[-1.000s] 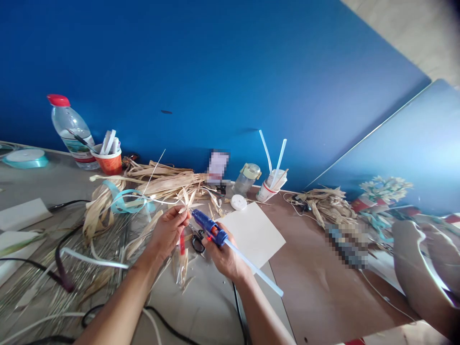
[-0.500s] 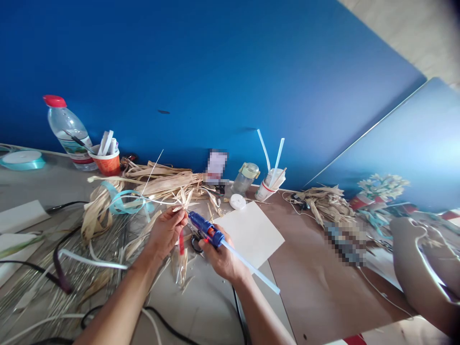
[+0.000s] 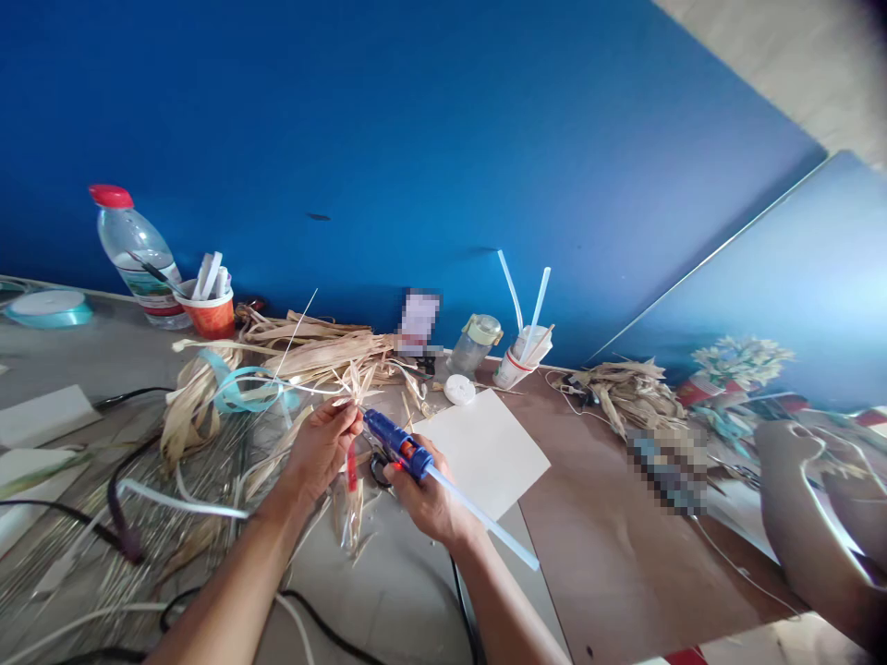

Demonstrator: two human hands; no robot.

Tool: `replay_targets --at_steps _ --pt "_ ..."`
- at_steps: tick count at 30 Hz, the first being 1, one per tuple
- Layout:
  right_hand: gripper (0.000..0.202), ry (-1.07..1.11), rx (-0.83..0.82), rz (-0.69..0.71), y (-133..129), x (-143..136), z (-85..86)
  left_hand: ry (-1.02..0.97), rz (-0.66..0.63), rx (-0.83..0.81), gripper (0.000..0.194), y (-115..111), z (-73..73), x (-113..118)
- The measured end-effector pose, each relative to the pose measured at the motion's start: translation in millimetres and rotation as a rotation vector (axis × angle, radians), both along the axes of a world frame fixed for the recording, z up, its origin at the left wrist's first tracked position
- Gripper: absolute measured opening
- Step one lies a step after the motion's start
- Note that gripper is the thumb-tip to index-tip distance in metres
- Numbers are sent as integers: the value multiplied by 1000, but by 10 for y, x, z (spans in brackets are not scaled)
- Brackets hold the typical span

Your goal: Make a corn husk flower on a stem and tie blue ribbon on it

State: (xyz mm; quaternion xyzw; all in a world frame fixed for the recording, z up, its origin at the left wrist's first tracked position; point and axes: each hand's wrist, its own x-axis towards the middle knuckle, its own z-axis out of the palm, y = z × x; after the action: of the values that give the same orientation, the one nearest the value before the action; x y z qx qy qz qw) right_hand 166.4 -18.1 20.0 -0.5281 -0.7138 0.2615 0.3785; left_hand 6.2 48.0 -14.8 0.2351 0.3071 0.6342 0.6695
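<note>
Pinched in my left hand [image 3: 324, 450] is a small flower of dried husk petals [image 3: 356, 380], its pale tips spreading above my fingers. My right hand [image 3: 431, 494] grips a blue hot glue gun [image 3: 394, 439], with a long translucent glue stick [image 3: 485, 523] sticking out of its rear. The gun's nozzle meets the base of the flower, close to my left fingertips; whether it touches is too small to tell. Below my left hand, a red strip [image 3: 351, 466] and a clear wrapper with husk pieces [image 3: 348, 517] show.
Dried husks [image 3: 319, 349] and a teal ribbon [image 3: 239, 390] lie behind my left hand. Thin wires [image 3: 173, 499] and black cables spread at left. A white sheet [image 3: 489, 453], a glass jar [image 3: 475, 344] and a cup of glue sticks [image 3: 516, 367] stand or lie to the right. A bottle [image 3: 142, 263] leans back left.
The view has shifted very slightly. Both hands, the glue gun and the husk flower keep practically the same positions.
</note>
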Motion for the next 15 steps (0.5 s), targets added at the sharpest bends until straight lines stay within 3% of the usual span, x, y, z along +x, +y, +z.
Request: replay_targets --at_steps 15 --pt "20 78 -62 -35 17 22 27 49 -48 8 19 -16 9 4"
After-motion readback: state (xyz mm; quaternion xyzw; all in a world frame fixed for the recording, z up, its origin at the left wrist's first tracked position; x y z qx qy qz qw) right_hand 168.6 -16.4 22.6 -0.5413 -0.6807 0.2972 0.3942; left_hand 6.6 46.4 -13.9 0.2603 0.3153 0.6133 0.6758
